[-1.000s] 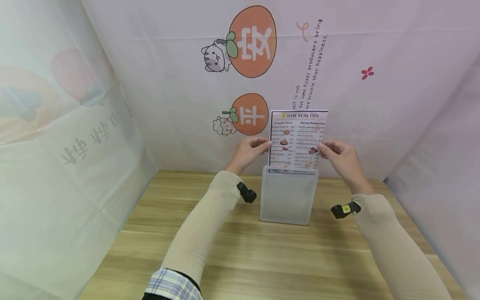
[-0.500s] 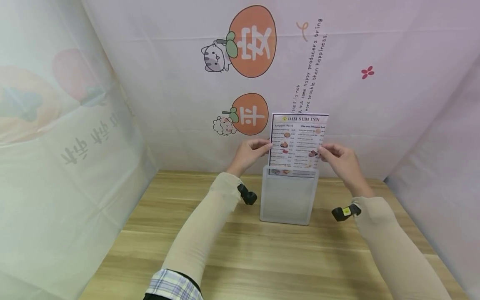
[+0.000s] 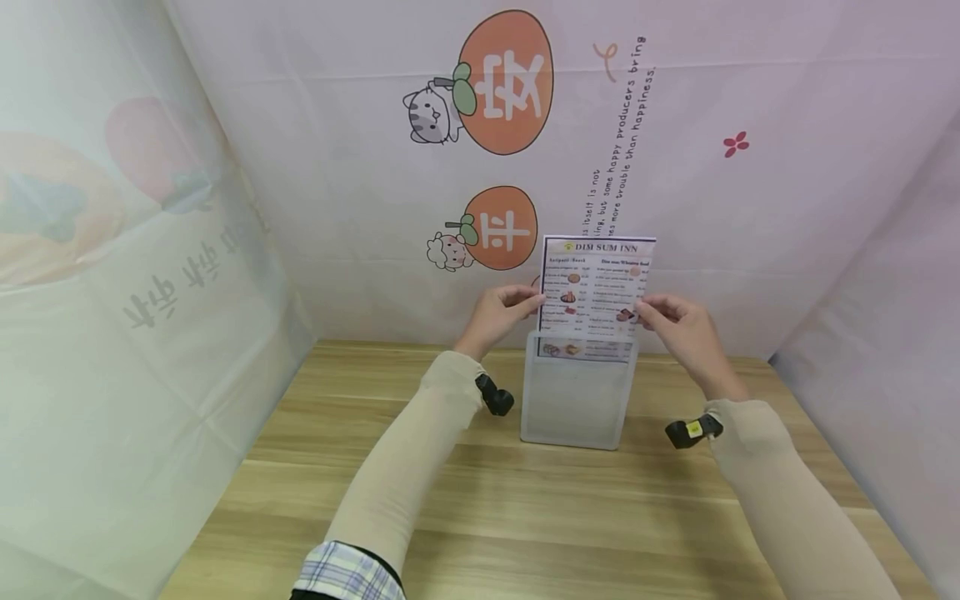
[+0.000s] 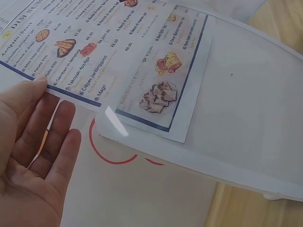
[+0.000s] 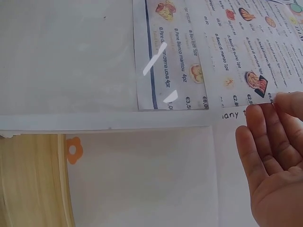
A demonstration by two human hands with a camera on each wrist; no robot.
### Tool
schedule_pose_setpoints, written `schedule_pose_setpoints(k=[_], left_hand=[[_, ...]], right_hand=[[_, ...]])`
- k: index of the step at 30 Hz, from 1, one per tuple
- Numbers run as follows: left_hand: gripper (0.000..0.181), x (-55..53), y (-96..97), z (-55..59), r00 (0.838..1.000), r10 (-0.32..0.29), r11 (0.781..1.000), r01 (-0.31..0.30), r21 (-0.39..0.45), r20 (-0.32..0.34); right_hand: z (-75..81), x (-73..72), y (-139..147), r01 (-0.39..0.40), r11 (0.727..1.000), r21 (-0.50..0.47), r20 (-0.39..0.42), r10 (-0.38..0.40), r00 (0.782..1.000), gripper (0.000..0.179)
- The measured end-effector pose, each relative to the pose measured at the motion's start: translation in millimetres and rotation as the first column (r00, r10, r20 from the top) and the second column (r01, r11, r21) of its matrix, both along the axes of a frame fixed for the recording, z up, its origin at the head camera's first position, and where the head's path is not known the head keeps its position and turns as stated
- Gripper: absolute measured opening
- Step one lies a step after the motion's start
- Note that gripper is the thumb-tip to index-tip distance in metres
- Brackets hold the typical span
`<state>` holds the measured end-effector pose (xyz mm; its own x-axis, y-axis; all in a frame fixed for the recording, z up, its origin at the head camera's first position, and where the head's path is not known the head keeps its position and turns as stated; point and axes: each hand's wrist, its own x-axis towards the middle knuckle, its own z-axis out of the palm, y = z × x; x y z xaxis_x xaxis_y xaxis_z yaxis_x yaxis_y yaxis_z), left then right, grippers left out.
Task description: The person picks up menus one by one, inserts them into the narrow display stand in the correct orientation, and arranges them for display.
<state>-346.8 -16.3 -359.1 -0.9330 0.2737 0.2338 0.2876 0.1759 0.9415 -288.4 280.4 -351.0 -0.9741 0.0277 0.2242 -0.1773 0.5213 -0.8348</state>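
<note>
A printed menu sheet headed "DIM SUM INN" stands upright, its lower strip inside a clear sign holder with a whitish frame. My left hand pinches the menu's left edge between thumb and fingers. On the opposite edge, the right hand pinches it at about the same height. Through the holder's clear front, the left wrist view shows the menu's bottom with food pictures. In the right wrist view the inserted part lies behind the glossy panel, near the holder's side rim.
The holder stands on a wood-grain table near its back edge. Behind it hangs a pale cloth backdrop with cartoon fruit and lettering. More cloth encloses the left side. A black camera is strapped to each wrist.
Both hands have moved slightly down with the menu, and more of its lower part now shows inside the holder. The holder has stayed in place.
</note>
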Motion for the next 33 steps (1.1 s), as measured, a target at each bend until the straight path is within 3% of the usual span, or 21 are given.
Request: schedule_pose_setpoints(k=[16, 24, 33], left_hand=[[0.025, 5.0, 2.0, -7.3, 0.999, 0.028, 0.998, -0.026, -0.051, 0.021], [0.026, 4.8, -0.6, -14.2, 1.000, 0.011, 0.998, -0.010, -0.058, 0.007], [0.025, 5.5, -4.2, -20.3, 1.000, -0.006, 0.998, 0.007, -0.059, 0.021]], right_hand=[[-9.4, 2.4, 4.4, -0.024, 1.000, 0.006, 0.014, 0.024, 1.000, 0.064], [-14.9, 4.8, 5.8, -0.041, 0.999, 0.018, 0.036, 0.040, 0.999, 0.064], [-18.7, 5.7, 4.5, -0.053, 0.996, 0.068, -0.003, 0.053, 0.999, 0.059]])
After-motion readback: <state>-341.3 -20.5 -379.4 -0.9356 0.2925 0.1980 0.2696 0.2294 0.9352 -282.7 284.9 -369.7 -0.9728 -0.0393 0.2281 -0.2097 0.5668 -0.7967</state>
